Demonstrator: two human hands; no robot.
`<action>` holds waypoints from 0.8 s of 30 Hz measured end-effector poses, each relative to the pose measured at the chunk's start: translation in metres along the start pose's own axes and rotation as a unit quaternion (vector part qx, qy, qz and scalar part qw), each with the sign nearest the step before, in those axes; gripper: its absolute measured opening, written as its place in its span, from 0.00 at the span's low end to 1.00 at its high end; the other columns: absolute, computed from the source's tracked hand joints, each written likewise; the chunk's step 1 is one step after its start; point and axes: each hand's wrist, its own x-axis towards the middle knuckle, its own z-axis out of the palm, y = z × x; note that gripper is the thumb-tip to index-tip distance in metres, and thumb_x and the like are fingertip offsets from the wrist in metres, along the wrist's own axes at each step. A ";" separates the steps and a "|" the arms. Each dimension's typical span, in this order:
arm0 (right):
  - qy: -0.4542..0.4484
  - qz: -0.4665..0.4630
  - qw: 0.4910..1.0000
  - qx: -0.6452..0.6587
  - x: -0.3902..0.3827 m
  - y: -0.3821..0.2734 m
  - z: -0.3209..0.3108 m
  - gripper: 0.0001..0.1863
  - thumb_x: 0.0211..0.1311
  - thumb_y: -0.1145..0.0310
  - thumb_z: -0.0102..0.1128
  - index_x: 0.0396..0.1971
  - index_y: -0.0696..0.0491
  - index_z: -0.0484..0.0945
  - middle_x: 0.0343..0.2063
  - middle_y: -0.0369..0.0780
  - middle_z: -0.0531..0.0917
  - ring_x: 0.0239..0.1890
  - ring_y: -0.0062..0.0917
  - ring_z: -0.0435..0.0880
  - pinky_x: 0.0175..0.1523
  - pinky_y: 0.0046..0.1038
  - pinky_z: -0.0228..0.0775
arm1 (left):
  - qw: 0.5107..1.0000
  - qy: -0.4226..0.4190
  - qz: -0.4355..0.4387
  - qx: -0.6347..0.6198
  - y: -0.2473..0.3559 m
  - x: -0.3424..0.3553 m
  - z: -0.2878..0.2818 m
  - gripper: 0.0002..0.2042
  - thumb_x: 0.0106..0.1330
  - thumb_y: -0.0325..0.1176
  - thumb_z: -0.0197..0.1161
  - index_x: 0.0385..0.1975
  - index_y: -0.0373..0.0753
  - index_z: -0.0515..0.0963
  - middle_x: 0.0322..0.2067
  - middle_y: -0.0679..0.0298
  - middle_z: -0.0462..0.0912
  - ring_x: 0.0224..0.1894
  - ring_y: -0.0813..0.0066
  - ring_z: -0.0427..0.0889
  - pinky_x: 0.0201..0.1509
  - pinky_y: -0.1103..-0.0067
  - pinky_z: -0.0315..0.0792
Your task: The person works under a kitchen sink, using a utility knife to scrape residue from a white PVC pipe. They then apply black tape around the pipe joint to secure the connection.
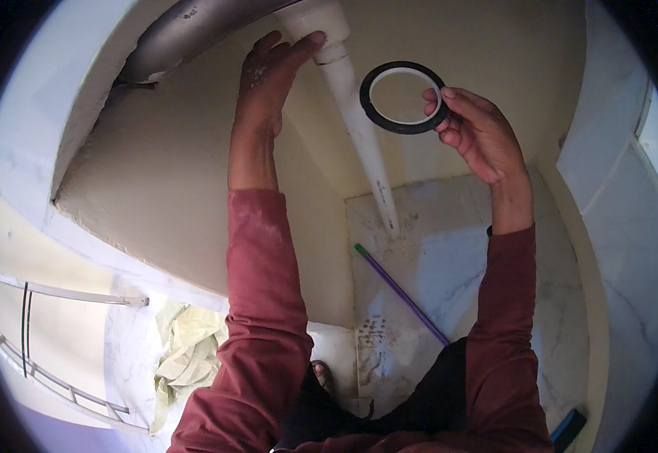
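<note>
The round black tape roll with a white core, pinched at its right edge in the right hand, appears just right of the slanting white plastic pipe; the left hand, loosely spread, is nearer the pipe's wide white fitting.

Smooth plastic pipe, smooth tape roll; matt cloth sleeves

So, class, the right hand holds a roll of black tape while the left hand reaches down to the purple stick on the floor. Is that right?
Not quite: the head view shows the left hand raised beside the white pipe fitting, away from the purple stick. The right hand does hold the roll of black tape.
</note>
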 end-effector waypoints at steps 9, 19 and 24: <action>0.000 0.002 1.000 0.006 0.003 0.003 0.001 0.14 0.68 0.64 0.60 0.43 0.60 0.80 0.33 0.38 0.85 0.28 0.14 0.83 0.32 0.15 0.80 | 0.986 -0.122 0.018 -0.115 -0.006 0.022 0.011 0.32 0.53 0.46 0.76 0.54 0.33 0.75 0.48 0.60 0.81 0.53 0.68 0.78 0.62 0.70 0.68; 0.016 -0.005 1.000 0.016 0.013 0.011 0.029 0.15 0.69 0.64 0.60 0.41 0.62 0.80 0.30 0.38 0.84 0.26 0.14 0.83 0.31 0.14 0.80 | 0.993 0.025 0.103 -0.050 -0.006 0.016 0.036 0.27 0.54 0.42 0.76 0.47 0.30 0.76 0.44 0.59 0.83 0.45 0.69 0.81 0.54 0.75 0.72; 0.024 -0.014 1.000 0.008 0.010 0.010 0.025 0.15 0.69 0.64 0.59 0.41 0.62 0.80 0.28 0.37 0.83 0.26 0.14 0.82 0.31 0.13 0.80 | 0.986 0.015 0.125 -0.110 0.001 0.018 0.037 0.24 0.55 0.42 0.75 0.45 0.32 0.77 0.41 0.61 0.82 0.41 0.73 0.80 0.50 0.75 0.74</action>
